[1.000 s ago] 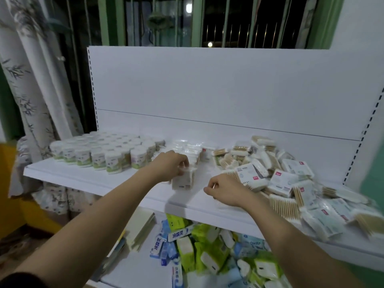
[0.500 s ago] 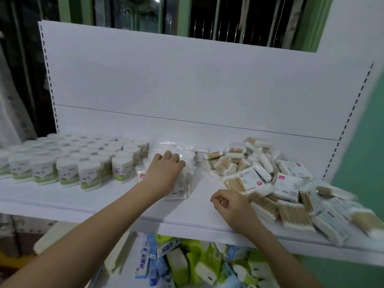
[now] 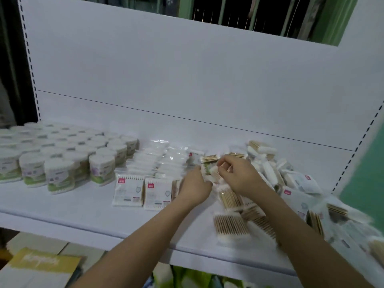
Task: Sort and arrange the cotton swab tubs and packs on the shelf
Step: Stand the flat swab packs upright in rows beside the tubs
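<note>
While the white shelf carries rowed cotton swab tubs at its left and loose packs heaped right, your left hand and right hand both pinch one small swab pack mid-shelf. It looks light, crinkly, slippery film; grip its short edges, not the bulging middle.

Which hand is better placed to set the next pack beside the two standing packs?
Probably the left hand: it lies right beside the standing packs, and nothing lies between them. The right hand is farther away, over the loose pile.
</note>
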